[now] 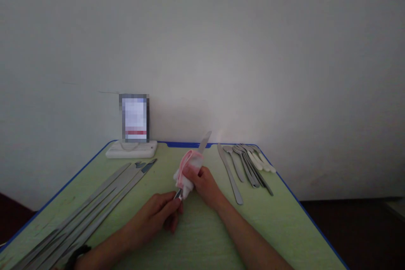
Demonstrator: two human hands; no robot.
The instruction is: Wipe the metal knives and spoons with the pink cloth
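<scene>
Over the middle of the table, my left hand (163,211) pinches the handle end of a table knife (205,141). A pink and white cloth (190,164) is folded around the middle of this knife, and my right hand (204,183) grips the cloth there. The bare blade sticks out beyond the cloth, pointing up and toward the wall. Much of the handle is hidden by the cloth and my fingers. To the right of my right hand, another table knife (230,175) lies flat beside a spoon (236,163).
Several metal utensils (249,166) and white-handled pieces (261,162) lie at the right. Several long metal utensils (104,194) lie at the left. A lit, blurred phone (135,118) stands on a white base (131,149) at the back left. The green table (202,244) has a blue edge against the wall.
</scene>
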